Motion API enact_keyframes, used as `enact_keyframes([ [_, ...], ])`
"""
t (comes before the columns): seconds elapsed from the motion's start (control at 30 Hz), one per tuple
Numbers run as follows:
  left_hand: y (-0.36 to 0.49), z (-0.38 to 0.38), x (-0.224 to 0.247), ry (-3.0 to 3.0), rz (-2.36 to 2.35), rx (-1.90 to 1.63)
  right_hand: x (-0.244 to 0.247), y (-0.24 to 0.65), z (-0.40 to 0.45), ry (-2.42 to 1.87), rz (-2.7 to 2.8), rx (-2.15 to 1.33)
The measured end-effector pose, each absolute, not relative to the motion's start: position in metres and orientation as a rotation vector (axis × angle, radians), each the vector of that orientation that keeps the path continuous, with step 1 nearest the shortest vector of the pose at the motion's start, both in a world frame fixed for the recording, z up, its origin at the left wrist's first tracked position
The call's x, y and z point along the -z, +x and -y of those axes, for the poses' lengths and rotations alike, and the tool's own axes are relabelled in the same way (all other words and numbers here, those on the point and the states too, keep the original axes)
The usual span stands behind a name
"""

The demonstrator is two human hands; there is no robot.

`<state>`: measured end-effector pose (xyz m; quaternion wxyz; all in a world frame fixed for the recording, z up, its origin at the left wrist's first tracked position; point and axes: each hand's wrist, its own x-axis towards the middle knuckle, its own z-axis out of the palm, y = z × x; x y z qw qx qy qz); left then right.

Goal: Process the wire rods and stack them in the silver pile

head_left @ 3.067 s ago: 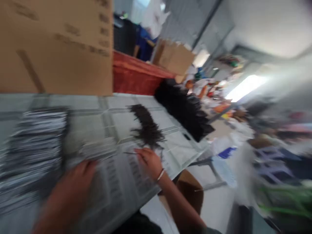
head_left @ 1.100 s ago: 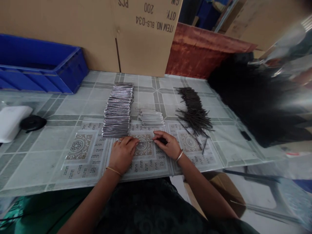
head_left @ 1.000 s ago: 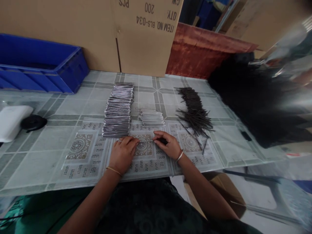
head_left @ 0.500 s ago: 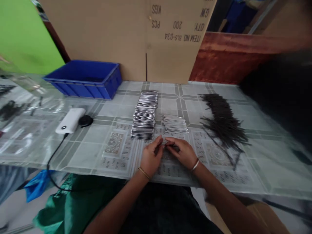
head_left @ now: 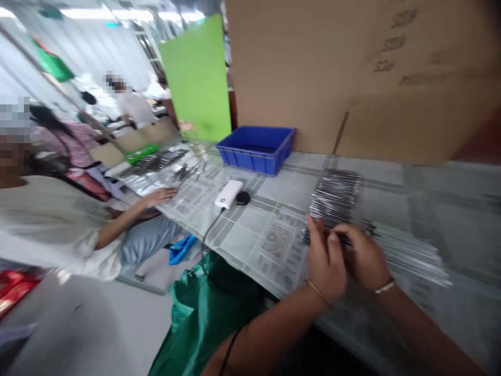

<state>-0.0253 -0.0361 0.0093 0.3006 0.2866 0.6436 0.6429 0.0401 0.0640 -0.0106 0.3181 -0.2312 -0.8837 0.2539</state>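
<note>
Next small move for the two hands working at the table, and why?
Probably draw the left hand and right hand slightly apart. They are bunched close together, overlapping the near end of the stack of ribbed rods in this view, and blur hides anything between them; parting could show whether a piece is held.

One left hand [head_left: 327, 263], one right hand [head_left: 367, 258], two bracelets [head_left: 385, 286] on those wrists, two rod piles [head_left: 335, 197] close by (way too blurry to count singles lol), one blue bin [head_left: 252, 159], at least three other people [head_left: 50, 219].
</note>
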Motion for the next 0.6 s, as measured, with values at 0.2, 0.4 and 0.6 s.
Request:
enact_keyframes([
  [0.2,-0.074,0.017,0.006,0.952,-2.124,-1.406,0.064,-0.019,-0.087,-0.454,2.356,-0.474],
  [0.4,-0.076,0.01,0.028,0.966,-2.125,-1.345,0.045,0.015,-0.063,-0.694,2.402,-0.45],
  [0.6,-0.088,0.001,0.04,1.053,-2.191,-1.251,0.058,0.013,-0.036,-0.98,2.319,-0.717],
])
